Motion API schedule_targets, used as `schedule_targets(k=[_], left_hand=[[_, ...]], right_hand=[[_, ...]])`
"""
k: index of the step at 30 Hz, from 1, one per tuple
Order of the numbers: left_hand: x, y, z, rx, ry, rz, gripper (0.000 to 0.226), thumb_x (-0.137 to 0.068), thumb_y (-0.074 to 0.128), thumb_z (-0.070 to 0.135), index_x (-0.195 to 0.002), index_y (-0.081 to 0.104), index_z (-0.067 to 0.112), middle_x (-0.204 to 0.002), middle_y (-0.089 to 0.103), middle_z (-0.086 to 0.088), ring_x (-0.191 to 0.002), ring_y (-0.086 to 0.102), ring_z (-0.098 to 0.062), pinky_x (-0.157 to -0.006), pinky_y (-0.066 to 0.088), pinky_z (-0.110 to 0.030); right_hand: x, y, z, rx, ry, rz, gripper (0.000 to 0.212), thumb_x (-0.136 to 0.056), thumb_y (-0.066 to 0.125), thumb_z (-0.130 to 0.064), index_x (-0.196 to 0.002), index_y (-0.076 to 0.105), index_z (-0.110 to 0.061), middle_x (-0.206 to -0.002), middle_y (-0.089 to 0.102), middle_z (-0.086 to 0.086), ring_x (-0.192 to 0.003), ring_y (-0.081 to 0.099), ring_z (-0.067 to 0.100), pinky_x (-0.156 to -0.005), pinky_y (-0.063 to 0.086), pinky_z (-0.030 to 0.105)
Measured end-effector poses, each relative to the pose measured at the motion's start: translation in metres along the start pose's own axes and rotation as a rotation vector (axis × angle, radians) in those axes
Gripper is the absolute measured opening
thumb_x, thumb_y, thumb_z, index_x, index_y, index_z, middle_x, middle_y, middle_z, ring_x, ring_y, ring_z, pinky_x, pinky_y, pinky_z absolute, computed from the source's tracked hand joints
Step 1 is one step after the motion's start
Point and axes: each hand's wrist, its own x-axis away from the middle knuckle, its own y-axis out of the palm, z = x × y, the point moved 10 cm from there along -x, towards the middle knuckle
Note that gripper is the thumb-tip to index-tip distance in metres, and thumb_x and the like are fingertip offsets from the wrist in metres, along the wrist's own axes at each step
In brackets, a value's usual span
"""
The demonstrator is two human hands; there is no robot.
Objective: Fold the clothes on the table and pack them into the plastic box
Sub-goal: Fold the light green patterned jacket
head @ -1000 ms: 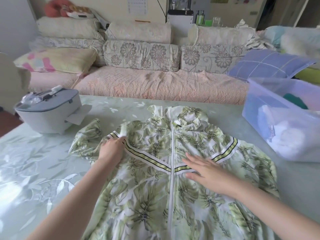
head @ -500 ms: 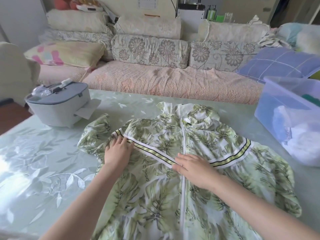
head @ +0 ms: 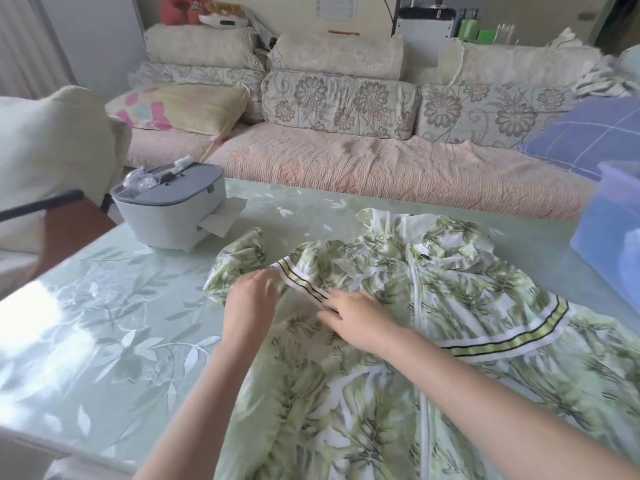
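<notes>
A green leaf-print jacket (head: 460, 306) with a white zip lies front-up, spread on the table (head: 104, 323). My left hand (head: 251, 301) is blurred and rests on the jacket's left shoulder, fingers reaching to the end of the yellow-and-black stripe, beside the bunched left sleeve (head: 239, 261). My right hand (head: 353, 318) lies flat on the left chest panel just below that stripe, left of the zip and close to my left hand. Only a corner of the clear blue plastic box (head: 609, 237) shows at the right edge, with pale cloth inside.
A grey lidded appliance (head: 169, 209) with paper sticking out of it stands at the table's back left. Behind the table runs a sofa (head: 381, 168) with cushions. A covered chair (head: 52, 150) is off the table's left edge.
My right hand has slid left across the zip onto the left chest, next to my left hand. My left hand shifted slightly toward the sleeve. The view turned left, so the box sits at the edge.
</notes>
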Motion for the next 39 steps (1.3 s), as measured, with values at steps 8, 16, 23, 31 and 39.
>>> schedule_targets(k=[8,16,23,31,39], left_hand=[[0.013,-0.021,-0.092,0.372,-0.593,-0.032,0.053,-0.093,0.053,0.017,-0.142,0.033,0.007,-0.138,0.045,-0.015,-0.124,0.046,-0.031,-0.102,0.038,-0.038],[0.019,-0.002,-0.088,0.853,-0.748,-0.192,0.031,-0.092,0.049,0.000,-0.120,0.055,0.010,-0.100,0.068,-0.012,-0.093,0.059,-0.022,-0.065,0.047,-0.020],[0.014,-0.057,-0.112,0.696,-0.644,0.059,0.030,-0.096,0.038,0.005,-0.121,0.055,0.009,-0.114,0.064,-0.009,-0.099,0.058,-0.018,-0.086,0.043,-0.032],[0.025,-0.013,-0.094,1.545,-0.861,-0.249,0.081,-0.088,0.026,0.071,-0.131,0.050,0.006,-0.123,0.061,-0.016,-0.117,0.054,-0.032,-0.098,0.042,-0.045],[0.017,-0.057,-0.129,1.964,-0.782,0.343,0.038,-0.091,0.046,0.034,-0.108,0.069,0.010,-0.120,0.065,-0.011,-0.114,0.058,-0.028,-0.104,0.040,-0.045]], right_hand=[[-0.052,-0.008,-0.062,-0.241,-0.125,0.097,0.044,-0.096,0.051,-0.019,-0.140,0.046,-0.022,-0.152,0.035,-0.003,-0.140,0.030,0.019,-0.116,0.022,0.036],[-0.096,0.013,-0.109,-0.101,-0.044,0.032,0.047,-0.079,0.065,-0.051,-0.105,0.051,-0.015,-0.114,0.053,0.009,-0.127,0.028,0.027,-0.106,0.015,0.039],[-0.124,0.012,-0.113,-0.235,-0.018,0.158,0.031,-0.091,0.049,-0.020,-0.117,0.062,-0.029,-0.126,0.055,0.007,-0.124,0.035,0.028,-0.107,0.023,0.036],[-0.107,-0.046,-0.147,-1.537,-0.194,-0.283,0.038,-0.098,0.032,-0.016,-0.074,0.061,-0.011,-0.067,0.065,0.003,-0.065,0.060,0.015,-0.064,0.048,0.027],[-0.129,-0.021,-0.138,-0.623,-0.153,-0.069,0.038,-0.096,0.047,-0.038,-0.128,0.054,-0.018,-0.113,0.058,-0.003,-0.104,0.052,0.014,-0.090,0.041,0.030]])
